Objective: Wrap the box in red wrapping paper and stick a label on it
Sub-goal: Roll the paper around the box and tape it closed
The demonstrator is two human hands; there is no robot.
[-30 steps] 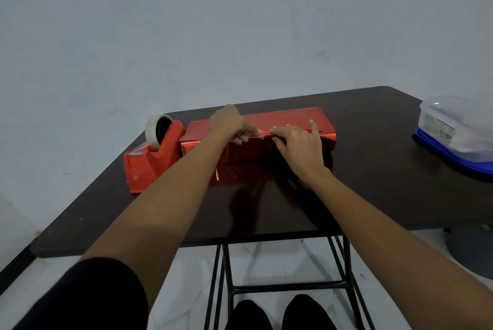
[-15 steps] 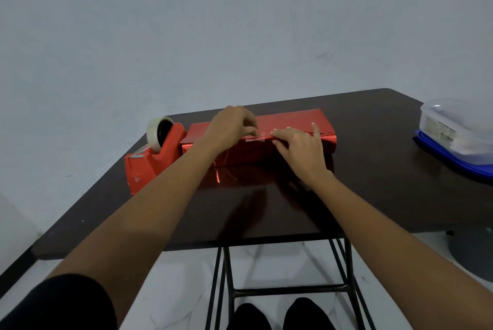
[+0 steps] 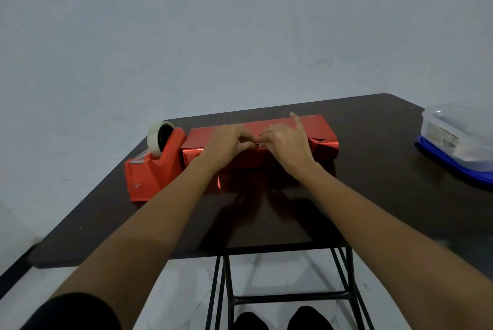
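A long box wrapped in shiny red paper (image 3: 317, 129) lies across the far middle of the dark table (image 3: 373, 169). My left hand (image 3: 226, 143) and my right hand (image 3: 286, 144) rest on its top near edge, fingertips almost touching at the paper seam in the middle. The fingers of both hands press down on the paper there; my right index finger sticks up. The paper's right end is folded loosely. A flap of red paper lies on the table under the box's near side. No label is visible.
A red tape dispenser (image 3: 154, 167) with a roll of clear tape (image 3: 160, 137) stands touching the box's left end. A clear plastic container on a blue lid (image 3: 458, 137) sits at the table's right edge. Black table legs and my feet show below.
My hands have come closer together at the middle of the seam. My left hand slid right and my right hand's fingers curled inward onto the paper.
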